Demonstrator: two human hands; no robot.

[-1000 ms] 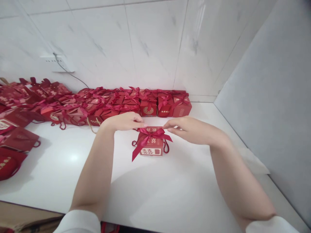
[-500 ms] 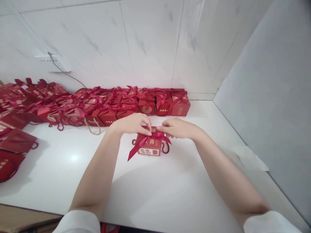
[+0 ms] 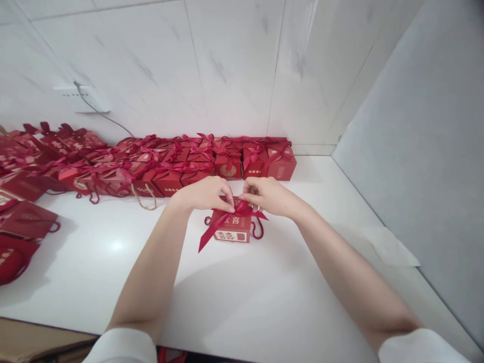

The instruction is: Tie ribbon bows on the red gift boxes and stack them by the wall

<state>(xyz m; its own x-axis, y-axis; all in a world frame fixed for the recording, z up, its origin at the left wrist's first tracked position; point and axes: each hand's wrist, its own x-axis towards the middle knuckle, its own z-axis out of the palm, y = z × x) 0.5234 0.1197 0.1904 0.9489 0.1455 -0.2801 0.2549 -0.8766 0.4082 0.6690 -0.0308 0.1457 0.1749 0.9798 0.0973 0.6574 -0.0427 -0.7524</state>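
A small red gift box (image 3: 231, 236) with pale lettering stands on the white table in front of me, dark red cord loops at its two sides. Across its top lies a crimson ribbon (image 3: 214, 230), one tail hanging toward the lower left, a shorter one to the right. My left hand (image 3: 212, 195) pinches the ribbon near the bow's middle from the left. From the right, my right hand (image 3: 266, 195) pinches the ribbon's loop between thumb and finger. The fingers partly cover the bow, so how it is tied there is hidden.
Rows of red boxes with ribbon bows (image 3: 170, 180) line the tiled wall. More red boxes (image 3: 26, 219) stand at the left. A socket (image 3: 85, 99) with a grey cable is on the wall. A grey panel (image 3: 427, 151) rises at the right, a white paper (image 3: 393, 248) beside it.
My right hand has shifted slightly left and up, closer to my left hand, and a ribbon loop now stands up at its fingertips. My left hand and the box have barely moved.
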